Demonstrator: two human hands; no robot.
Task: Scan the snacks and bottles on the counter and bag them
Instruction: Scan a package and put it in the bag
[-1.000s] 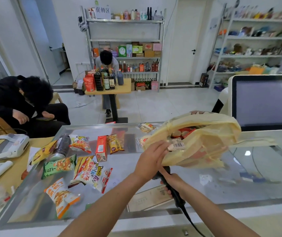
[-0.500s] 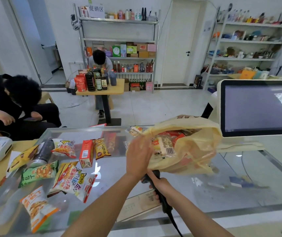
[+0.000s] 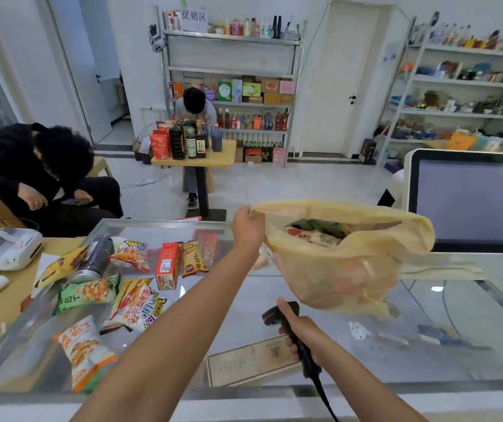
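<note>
Pinching the rim of the half-filled yellow plastic bag [image 3: 350, 269] in my left hand [image 3: 248, 229], my right hand [image 3: 303, 335] gripping the black handheld scanner [image 3: 276, 315], I reckon I'm between items: next comes scanning one of the colourful snack packets [image 3: 134, 306] lying leftward on the glass counter [image 3: 238, 324].

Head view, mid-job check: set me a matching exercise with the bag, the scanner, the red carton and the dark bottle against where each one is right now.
Things:
1. yellow bag
2. scanner
3. red carton
4. dark bottle

States:
A. gripped in the right hand
B. lying on its side at the left end of the counter
C. rim held up by the left hand
D. standing upright on the counter

Pairs: 1-C, 2-A, 3-D, 4-B.
</note>
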